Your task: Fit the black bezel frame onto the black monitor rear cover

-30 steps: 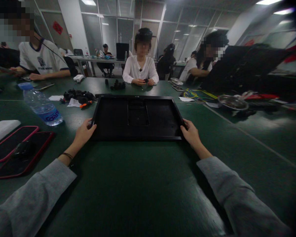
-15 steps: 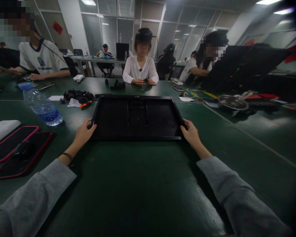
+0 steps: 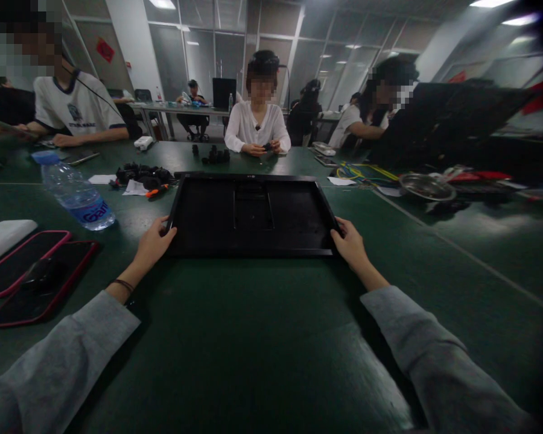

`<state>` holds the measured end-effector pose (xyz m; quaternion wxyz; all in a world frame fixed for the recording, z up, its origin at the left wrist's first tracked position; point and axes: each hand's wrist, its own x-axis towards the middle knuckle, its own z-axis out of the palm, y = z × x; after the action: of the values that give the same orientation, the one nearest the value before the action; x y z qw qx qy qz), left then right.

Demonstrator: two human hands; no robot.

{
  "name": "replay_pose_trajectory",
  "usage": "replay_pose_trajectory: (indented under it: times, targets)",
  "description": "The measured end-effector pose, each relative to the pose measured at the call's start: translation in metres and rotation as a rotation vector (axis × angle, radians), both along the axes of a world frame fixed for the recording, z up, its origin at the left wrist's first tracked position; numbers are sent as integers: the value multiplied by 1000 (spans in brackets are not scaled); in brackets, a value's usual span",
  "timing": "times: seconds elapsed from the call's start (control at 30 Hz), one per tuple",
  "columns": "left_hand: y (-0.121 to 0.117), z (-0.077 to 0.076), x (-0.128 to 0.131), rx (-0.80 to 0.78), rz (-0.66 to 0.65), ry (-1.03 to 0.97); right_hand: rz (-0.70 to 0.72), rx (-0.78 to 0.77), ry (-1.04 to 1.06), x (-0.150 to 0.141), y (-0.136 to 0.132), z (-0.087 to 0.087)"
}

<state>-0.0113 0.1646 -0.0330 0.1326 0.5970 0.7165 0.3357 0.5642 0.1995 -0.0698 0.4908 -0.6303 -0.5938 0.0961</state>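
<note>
A black monitor casing [image 3: 294, 217], shallow and rectangular with a raised rim, lies on the green table in front of me. Inside it, a smaller rectangular outline shows at the middle. My left hand [image 3: 156, 241] grips its left edge, thumb on top of the rim and fingers around the outside. On the opposite edge, my right hand [image 3: 350, 244] holds on the same way. The fingertips under both edges are hidden.
Left of me stand a water bottle [image 3: 79, 196], phones [image 3: 67, 274] with a black mouse [image 3: 40, 274] on one, and a white box [image 3: 4, 241]. Black parts [image 3: 145, 175] lie beyond. A metal bowl [image 3: 428, 187] and cables [image 3: 366, 173] sit right. A person [image 3: 257, 129] sits opposite.
</note>
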Motion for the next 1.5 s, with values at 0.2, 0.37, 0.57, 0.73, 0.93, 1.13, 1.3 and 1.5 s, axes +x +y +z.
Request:
replay_pose_trajectory:
  times: [0.2, 0.37, 0.57, 0.73, 0.93, 1.13, 1.3, 1.5]
  targets:
    - [0, 1, 0, 6, -1, 8, -5, -15, -11, -3, -2, 3]
    - [-2, 4, 2, -4, -4, 5, -6, -32, -4, -4, -4, 5]
    - [-4, 6, 4, -15, -2, -10, 1, -25, 0, -2, -3, 4]
    - [-3, 5, 3, -16, -4, -9, 14, -18, -1, -2, -4, 4]
    - [-2, 5, 3, -13, -2, -16, 6, -31, -10, -4, -5, 6]
    - [-4, 7, 5, -30, 5, -18, 9, -27, -6, -5, -5, 6]
    - [-2, 3, 2, -13, 4, -13, 8, -14, -19, -3, -4, 4]
    - [-3, 6, 3, -28, 3, -16, 1, -14, -16, -1, -1, 1]
